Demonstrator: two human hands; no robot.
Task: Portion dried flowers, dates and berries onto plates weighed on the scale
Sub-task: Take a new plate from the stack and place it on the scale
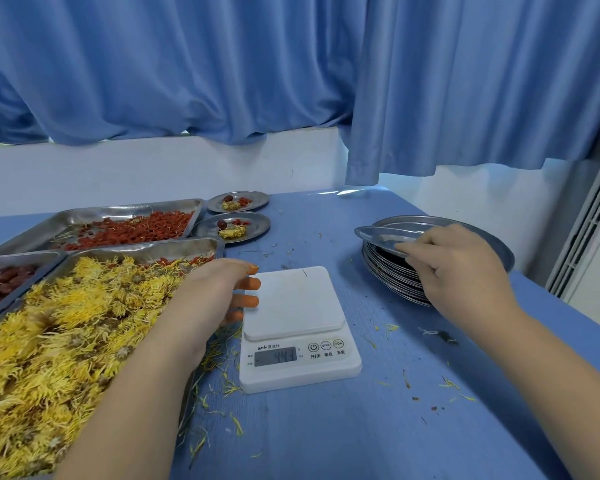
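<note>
A white digital scale [293, 303] stands mid-table with a bare platform and a lit display. My left hand [219, 289] hovers at its left edge, fingers loosely curled, orange covers on the fingertips, holding nothing. My right hand [454, 261] pinches the rim of the top metal plate [378, 235], tilted up off the stack of plates [395, 275] at the right. A tray of yellow dried flowers [66, 323] lies at the left, with a tray of red berries [132, 230] behind it and a tray of dates [4, 282] at the far left.
Two filled plates [238, 201] [232, 227], each with a flower, a date and berries, sit behind the scale. Petal scraps litter the blue table [413, 393]. A white wall and blue curtain close the far side. The table's right edge runs near the plate stack.
</note>
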